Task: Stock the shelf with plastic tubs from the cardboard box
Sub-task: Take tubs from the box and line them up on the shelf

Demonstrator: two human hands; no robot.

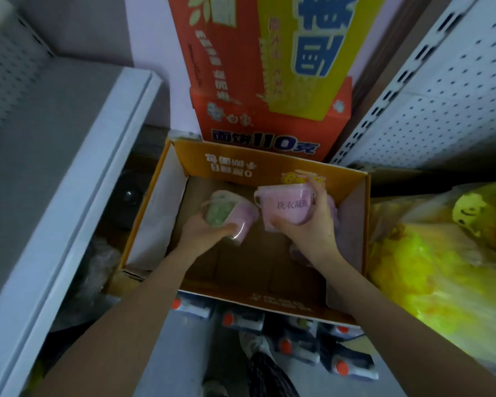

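A: Your left hand (205, 232) is wrapped around a round tub (229, 217), pink wall, green contents showing through the clear lid, tilted so the lid faces away to the left. Your right hand (307, 227) is clamped on a squarer pink tub (284, 209), thumb under its near lower edge, fingers (317, 186) hooked over the far top rim. Both tubs hang over the open cardboard box (275, 167)

B: How will they handle?

A: I'd judge them light and fairly stiff, thin plastic with a smooth, slick wall. The walls may flex if you squeeze hard, and a snap lid could pop. On the right, your span from base to rim looks the surest hold; keep pressure on those hard edges, not mid-wall

B: And the left one?

A: Your palm is under the side wall with the lid edge just beyond your fingertips. That grip looks looser to me; I'd shift the fingers toward the rim, where the plastic is stiffest

B: Anything left in the box?

A: Below and behind your right wrist there seems to be more pink plastic (298, 253), too blurred to count. The grey shelf (69, 156) lies well out to the left of your left hand
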